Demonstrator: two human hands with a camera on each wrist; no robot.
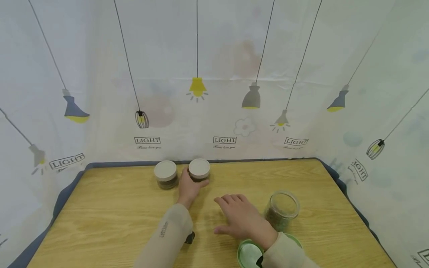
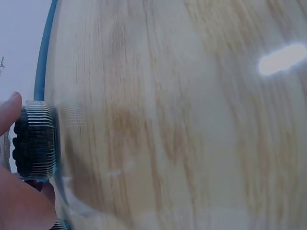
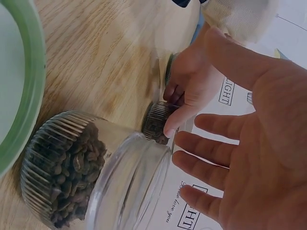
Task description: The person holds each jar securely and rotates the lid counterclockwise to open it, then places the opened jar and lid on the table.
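At the back of the table, my left hand (image 1: pixel 190 189) grips a small ribbed glass jar (image 1: pixel 199 169) with a white lid. Dark round contents show through the glass of that jar (image 2: pixel 36 139) in the left wrist view. A similar white-lidded jar (image 1: pixel 165 174) stands just left of the hand. My right hand (image 1: pixel 244 217) is held over the table with its fingers extended, holding nothing. Close by on its right is a lidless glass jar (image 1: pixel 280 211); coffee beans (image 3: pixel 79 175) fill its lower part in the right wrist view.
A green-rimmed lid (image 1: pixel 249 255) lies by the right wrist, partly covered by the sleeve. Another green edge (image 1: pixel 295 240) shows beyond the forearm. The wooden table (image 1: pixel 100 216) ends at a wall covering (image 1: pixel 221 119) printed with lamps, close behind the small jars.
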